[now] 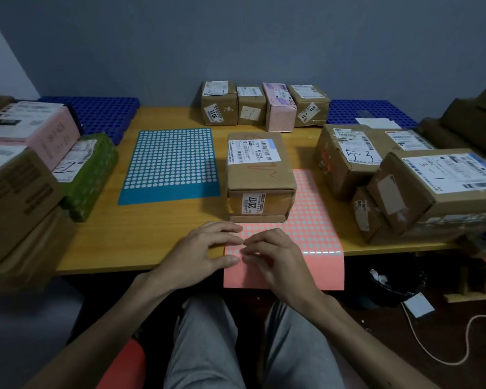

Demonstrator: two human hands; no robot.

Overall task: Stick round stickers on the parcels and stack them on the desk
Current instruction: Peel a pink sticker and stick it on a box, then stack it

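A pink sheet of round stickers (306, 220) lies on the wooden desk (152, 234), and its near end hangs over the front edge. On the sheet's far part stands a brown parcel (260, 175) labelled 2017. My left hand (199, 254) rests on the sheet's near left edge with its fingers fairly straight. My right hand (275, 262) is arched beside it, fingertips touching the sticker rows. No sticker shows between its fingers. A blue sticker sheet (171, 161) lies flat to the left of the parcel.
Several small parcels (264, 105) stand in a row at the back. Larger boxes are piled at the right (432, 186) and at the left (26, 164), with a green-wrapped parcel (93, 175) beside them. Under the desk to the right stands a black bin (396, 282).
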